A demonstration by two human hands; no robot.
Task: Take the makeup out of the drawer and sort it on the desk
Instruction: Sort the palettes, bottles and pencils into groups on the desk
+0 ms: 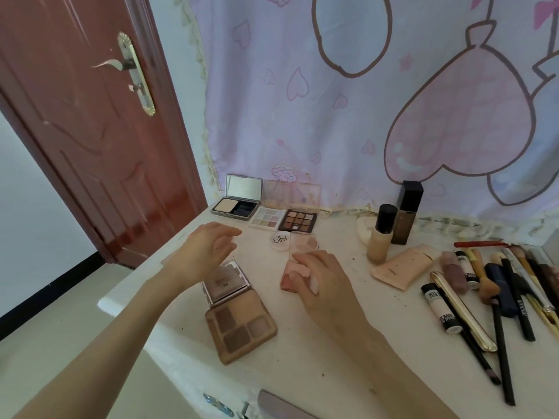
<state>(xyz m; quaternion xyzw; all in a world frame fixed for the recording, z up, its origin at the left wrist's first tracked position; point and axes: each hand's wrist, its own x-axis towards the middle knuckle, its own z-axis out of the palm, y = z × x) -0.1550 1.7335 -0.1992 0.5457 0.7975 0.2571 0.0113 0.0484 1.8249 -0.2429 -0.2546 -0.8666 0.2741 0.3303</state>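
Grey obj (281, 405) cut off at btm edge, right hand (320, 282) fingers pinching half-hidden pink blush compact (298, 269), left hand (208, 249) fingers spread.

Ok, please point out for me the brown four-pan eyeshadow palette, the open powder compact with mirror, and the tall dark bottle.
Brown four-pan eyeshadow palette (241, 325): head view, on its pan tray.
Open powder compact (236, 207): head view, on its base.
Tall dark bottle (408, 211): head view, on its body.
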